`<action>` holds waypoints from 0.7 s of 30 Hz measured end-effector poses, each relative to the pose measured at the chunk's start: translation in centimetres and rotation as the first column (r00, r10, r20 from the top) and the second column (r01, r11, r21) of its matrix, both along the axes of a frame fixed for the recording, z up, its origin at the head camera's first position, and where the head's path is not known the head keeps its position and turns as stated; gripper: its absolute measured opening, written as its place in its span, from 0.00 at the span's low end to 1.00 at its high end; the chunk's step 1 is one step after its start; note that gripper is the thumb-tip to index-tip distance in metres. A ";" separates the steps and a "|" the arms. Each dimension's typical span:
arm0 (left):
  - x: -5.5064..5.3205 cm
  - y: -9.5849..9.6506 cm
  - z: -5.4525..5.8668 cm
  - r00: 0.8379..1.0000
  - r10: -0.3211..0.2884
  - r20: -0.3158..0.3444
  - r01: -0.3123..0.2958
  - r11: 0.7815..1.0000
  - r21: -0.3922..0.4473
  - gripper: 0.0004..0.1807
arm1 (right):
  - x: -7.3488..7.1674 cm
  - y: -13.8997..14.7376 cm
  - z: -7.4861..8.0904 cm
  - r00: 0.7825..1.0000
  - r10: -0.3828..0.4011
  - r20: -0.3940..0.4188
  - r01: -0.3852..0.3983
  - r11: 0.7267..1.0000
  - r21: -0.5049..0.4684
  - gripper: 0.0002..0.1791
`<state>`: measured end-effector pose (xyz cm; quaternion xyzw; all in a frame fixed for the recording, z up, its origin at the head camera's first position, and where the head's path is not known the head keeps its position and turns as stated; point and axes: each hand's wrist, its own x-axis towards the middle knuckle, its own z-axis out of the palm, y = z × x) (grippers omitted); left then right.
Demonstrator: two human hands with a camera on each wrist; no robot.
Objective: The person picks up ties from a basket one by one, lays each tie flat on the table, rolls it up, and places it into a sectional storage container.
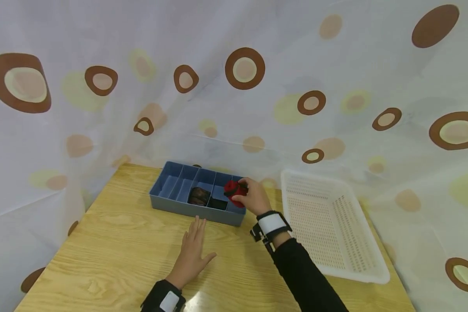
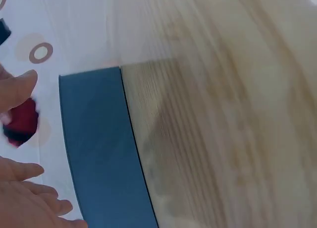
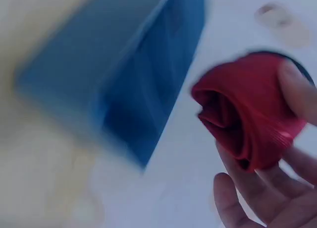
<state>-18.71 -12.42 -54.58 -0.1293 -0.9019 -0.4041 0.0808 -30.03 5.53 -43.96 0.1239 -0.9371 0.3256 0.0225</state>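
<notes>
My right hand [image 1: 257, 198] pinches a rolled-up red cloth [image 1: 233, 190] with a black band, between thumb and fingers. It is held over the right end of a blue-grey divided box [image 1: 195, 211]. The right wrist view shows the red roll [image 3: 242, 104] end-on, its folds spiralling inward, beside the blurred box. In one middle compartment sits a dark brown rolled bundle [image 1: 199, 196]; a black item [image 1: 218, 203] lies in the compartment right of it. My left hand [image 1: 191, 255] is spread with straight fingers over the table, fingertips close to the box's front wall.
A white perforated plastic basket [image 1: 316, 225] stands to the right on the wooden table [image 1: 117, 242], beside my right forearm. Behind the table hangs a white curtain [image 1: 218, 108] with brown and yellow spots. The box's left compartments show bare floors.
</notes>
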 end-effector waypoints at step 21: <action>-2.7 -3.4 -1.1 0.950 0.099 0.295 -0.027 0.971 -0.238 0.37 | -6.3 0.2 -4.9 0.940 0.033 0.340 -0.224 0.811 0.541 0.17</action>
